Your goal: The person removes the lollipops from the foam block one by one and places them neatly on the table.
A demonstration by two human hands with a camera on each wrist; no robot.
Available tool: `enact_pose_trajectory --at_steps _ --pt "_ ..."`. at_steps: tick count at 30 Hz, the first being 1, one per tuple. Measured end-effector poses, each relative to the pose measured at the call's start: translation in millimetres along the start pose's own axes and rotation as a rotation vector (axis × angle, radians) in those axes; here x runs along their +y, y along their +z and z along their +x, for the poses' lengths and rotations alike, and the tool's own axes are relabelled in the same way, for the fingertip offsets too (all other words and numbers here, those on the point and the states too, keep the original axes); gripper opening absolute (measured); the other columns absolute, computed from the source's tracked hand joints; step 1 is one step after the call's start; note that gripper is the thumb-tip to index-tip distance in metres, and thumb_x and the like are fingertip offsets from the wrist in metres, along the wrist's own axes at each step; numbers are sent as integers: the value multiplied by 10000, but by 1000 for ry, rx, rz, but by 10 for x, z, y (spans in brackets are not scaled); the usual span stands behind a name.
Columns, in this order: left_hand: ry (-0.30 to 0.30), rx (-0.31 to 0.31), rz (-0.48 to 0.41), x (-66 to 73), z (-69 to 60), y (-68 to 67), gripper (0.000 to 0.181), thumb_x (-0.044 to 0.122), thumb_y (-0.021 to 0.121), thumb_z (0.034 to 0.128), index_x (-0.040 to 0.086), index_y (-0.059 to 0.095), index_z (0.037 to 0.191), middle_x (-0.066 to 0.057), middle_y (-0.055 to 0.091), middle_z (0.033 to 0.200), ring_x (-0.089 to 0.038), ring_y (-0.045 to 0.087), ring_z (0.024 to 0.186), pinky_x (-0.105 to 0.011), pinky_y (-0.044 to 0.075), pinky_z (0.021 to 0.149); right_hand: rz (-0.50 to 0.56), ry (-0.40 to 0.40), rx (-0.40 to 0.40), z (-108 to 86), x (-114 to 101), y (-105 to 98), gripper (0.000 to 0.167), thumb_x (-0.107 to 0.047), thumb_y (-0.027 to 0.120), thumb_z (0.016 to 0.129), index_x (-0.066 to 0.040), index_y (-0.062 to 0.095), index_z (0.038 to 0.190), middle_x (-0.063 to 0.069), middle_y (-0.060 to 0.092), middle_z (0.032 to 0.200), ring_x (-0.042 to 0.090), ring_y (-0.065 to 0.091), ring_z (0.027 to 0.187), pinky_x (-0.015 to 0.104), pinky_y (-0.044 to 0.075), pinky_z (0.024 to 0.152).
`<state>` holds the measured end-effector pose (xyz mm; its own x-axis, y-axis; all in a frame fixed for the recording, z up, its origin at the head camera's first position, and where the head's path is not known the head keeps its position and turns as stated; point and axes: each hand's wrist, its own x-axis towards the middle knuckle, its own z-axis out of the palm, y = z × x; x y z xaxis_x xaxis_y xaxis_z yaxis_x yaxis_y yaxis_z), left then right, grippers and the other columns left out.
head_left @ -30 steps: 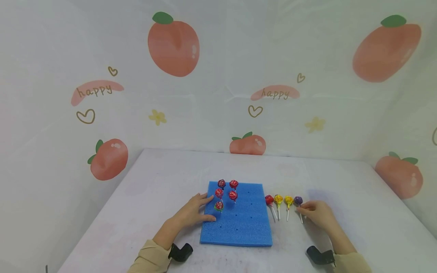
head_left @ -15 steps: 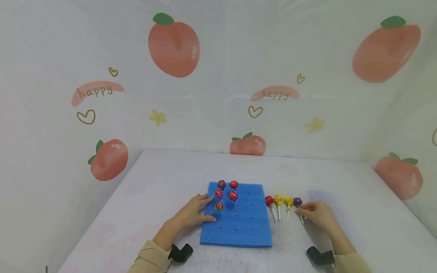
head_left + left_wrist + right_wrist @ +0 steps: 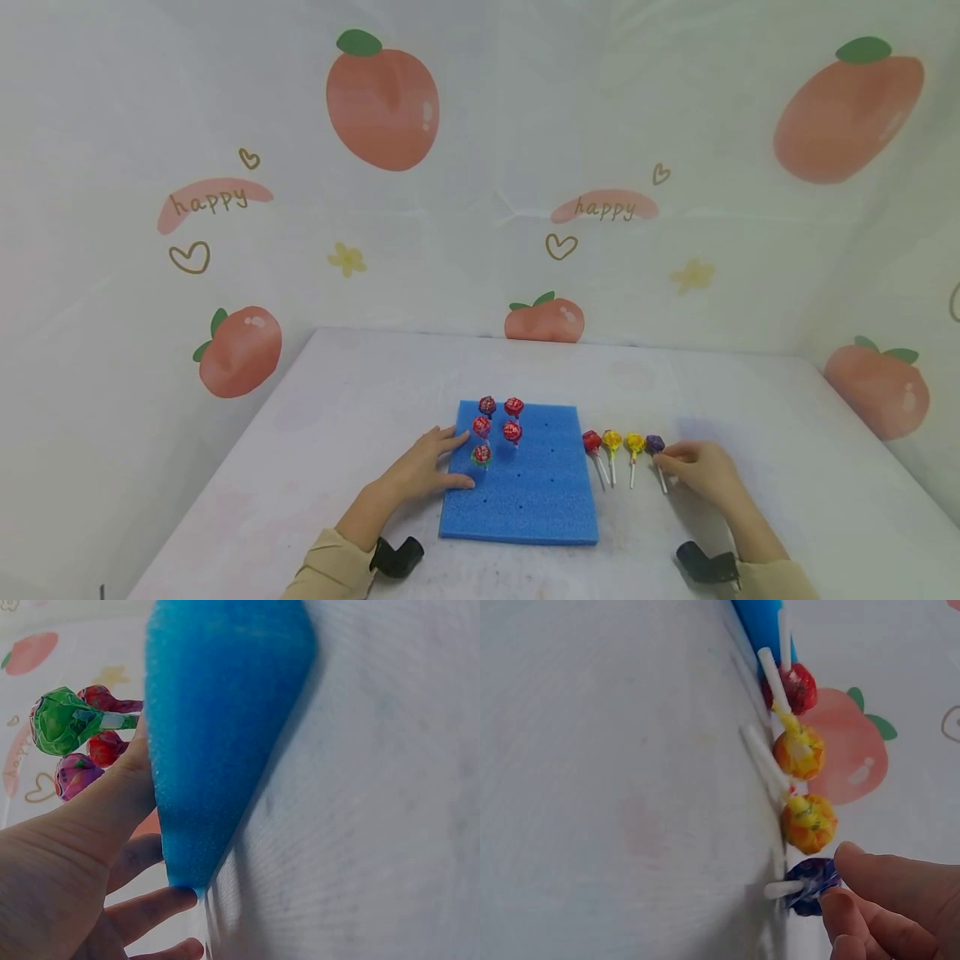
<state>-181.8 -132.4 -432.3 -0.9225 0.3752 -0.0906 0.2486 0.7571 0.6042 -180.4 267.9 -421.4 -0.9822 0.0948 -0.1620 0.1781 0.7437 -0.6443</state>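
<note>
The left hand [image 3: 422, 465], fingers spread, rests at the nine o'clock edge of the blue foam board [image 3: 558, 517], probably steadying it. Well apart, at the board's three o'clock, the right hand [image 3: 699, 468] pinches the purple lollipop [image 3: 655, 443] near its head, likely for control. The board holds five upright lollipops [image 3: 512, 431] toward eleven o'clock; three loose lollipops [image 3: 612, 439] lie between, perhaps for easy reach.

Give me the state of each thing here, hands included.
Foam: flat on the table, some holes unfilled
Five lollipops: stuck upright in the foam
Red lollipop: wrapped, lying on the table
Yellow lollipops: both wrapped, lying on the table
Purple lollipop: wrapped, pinched
Left hand: touching the foam
Right hand: pinching the purple lollipop
</note>
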Motion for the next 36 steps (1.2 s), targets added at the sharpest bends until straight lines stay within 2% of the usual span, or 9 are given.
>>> enact_pose_trajectory --at_steps 7,13,19,25,36 --pt "0 -1 0 0 2 -2 739 395 732 775 109 445 1393 -198 378 1468 -452 238 1392 -624 266 1081 -62 -79 35 -10 -100 12 345 -295 649 862 28 685 978 186 692 926 226 618 816 265 463 608" --pt "4 0 -5 -6 2 0 737 389 734 775 107 446 1393 -202 375 1468 -454 234 1393 -622 261 1085 -55 -108 25 -46 -336 95 315 -299 652 863 -16 689 997 128 680 920 202 571 810 245 446 599" --pt "10 4 6 -14 3 3 739 397 732 774 108 447 1392 -201 380 1466 -453 244 1389 -617 271 1083 9 -235 12 -40 -566 253 217 -250 657 865 -55 705 947 69 691 878 154 577 770 239 469 606" --pt "20 10 15 -10 0 8 744 395 733 774 89 447 1389 -212 383 1459 -461 251 1383 -617 274 1081 105 -349 -21 -20 -785 446 169 -191 671 855 -37 705 917 70 694 840 116 572 726 205 479 590" --pt "18 8 5 -13 4 6 736 386 734 776 95 448 1389 -211 379 1462 -460 248 1385 -618 273 1081 131 -396 -66 34 -1068 799 192 -179 694 832 -41 700 965 51 679 826 104 555 707 167 468 591"
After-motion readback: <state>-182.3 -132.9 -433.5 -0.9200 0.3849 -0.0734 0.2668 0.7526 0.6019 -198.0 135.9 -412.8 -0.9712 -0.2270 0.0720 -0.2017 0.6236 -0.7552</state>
